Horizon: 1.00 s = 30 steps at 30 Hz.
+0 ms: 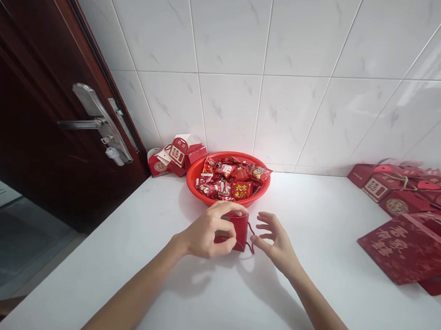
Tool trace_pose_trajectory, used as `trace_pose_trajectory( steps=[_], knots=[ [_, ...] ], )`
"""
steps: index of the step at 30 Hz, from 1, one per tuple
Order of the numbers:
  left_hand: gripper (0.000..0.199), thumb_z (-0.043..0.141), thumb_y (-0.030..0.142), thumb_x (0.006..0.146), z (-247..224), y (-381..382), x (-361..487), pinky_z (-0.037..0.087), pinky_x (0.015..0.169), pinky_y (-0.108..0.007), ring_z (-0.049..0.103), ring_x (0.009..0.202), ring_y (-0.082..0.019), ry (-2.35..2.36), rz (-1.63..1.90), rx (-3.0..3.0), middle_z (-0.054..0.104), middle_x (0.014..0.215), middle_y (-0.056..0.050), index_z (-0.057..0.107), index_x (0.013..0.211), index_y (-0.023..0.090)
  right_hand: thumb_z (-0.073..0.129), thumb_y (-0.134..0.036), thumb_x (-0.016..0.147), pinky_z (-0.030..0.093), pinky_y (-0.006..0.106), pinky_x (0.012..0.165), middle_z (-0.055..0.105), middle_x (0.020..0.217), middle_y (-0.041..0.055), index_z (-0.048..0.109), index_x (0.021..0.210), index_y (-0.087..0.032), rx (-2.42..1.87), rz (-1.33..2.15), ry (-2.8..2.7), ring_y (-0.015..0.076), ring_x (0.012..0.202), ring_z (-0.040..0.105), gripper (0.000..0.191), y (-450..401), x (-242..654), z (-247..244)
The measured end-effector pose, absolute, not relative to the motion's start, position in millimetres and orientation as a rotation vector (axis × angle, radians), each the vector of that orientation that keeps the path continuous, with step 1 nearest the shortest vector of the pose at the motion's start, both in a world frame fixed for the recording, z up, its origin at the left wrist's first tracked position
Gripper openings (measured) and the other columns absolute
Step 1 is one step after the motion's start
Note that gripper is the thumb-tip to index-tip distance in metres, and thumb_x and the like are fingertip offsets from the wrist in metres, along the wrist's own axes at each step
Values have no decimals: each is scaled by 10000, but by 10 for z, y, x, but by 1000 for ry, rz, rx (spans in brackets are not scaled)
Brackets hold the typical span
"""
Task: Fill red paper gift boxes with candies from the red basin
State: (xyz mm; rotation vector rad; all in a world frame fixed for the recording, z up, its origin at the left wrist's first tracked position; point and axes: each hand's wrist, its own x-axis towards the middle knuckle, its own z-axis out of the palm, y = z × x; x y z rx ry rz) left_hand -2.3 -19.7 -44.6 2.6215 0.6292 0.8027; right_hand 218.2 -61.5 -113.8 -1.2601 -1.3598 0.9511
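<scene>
A small red gift box (242, 232) stands on the white table in front of the basket, partly hidden by my left hand (214, 230). That hand curves round the box from the left, its fingers over the top and the thumb bent at the near side. A dark red cord handle (252, 246) loops out from the box's right side. My right hand (275, 242) is to the right of the box with fingers apart, and its thumb tip is at the cord. Behind the box, a red plastic basket (190, 180) holds several wrapped sweets and snack packets (225, 171).
Folded red and white boxes (178, 155) lie left of the basket against the tiled wall (227, 105). Several red boxes (394, 188) and a dark red paper bag (398, 248) lie on the right side of the white table (315, 205). A brown door (35, 74) is at left.
</scene>
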Motion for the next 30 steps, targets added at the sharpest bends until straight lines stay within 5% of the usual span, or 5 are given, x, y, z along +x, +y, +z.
trace_pose_trajectory(
  steps=[6, 12, 17, 24, 30],
  knots=[
    [193, 551, 195, 900, -428, -158, -42, 512, 1032, -366, 630, 1158, -235, 743, 898, 2480, 626, 1292, -109, 738, 851, 190, 692, -468, 807, 582, 456, 853, 641, 1262, 123, 543, 1201, -259, -1270, 891, -1463, 280, 1058, 671, 471, -659, 2081, -1162],
    [263, 515, 209, 916, -336, -68, -167, 507, 1042, -394, 574, 1268, -272, 999, 662, 2510, 593, 1381, -72, 776, 920, 240, 620, -434, 855, 588, 450, 856, 641, 1261, 116, 531, 1201, -256, -1283, 851, -1510, 274, 1068, 673, 399, -677, 2045, -1170],
    [307, 481, 292, 956, -358, -40, -189, 535, 986, -403, 637, 1168, -267, 1120, 573, 2466, 608, 1369, -83, 775, 1030, 248, 602, -437, 884, 600, 438, 828, 673, 1195, 100, 563, 1176, -257, -1262, 802, -1502, 270, 1037, 685, 346, -674, 2031, -1189],
    [324, 468, 237, 912, -371, -14, -205, 551, 865, -355, 678, 916, -214, 1249, 636, 2435, 674, 1068, -69, 786, 975, 238, 574, -474, 913, 598, 401, 801, 697, 1136, 117, 661, 1001, -231, -1199, 780, -1450, 261, 1012, 687, 272, -655, 1988, -1182],
    [464, 654, 270, 806, -336, -170, -115, 549, 820, -309, 656, 957, -209, 1184, 490, 2352, 643, 1146, -41, 670, 1269, 293, 545, -540, 911, 577, 371, 776, 714, 1053, 99, 656, 942, -226, -1246, 812, -1384, 235, 899, 697, 334, -646, 1955, -1133]
  ],
)
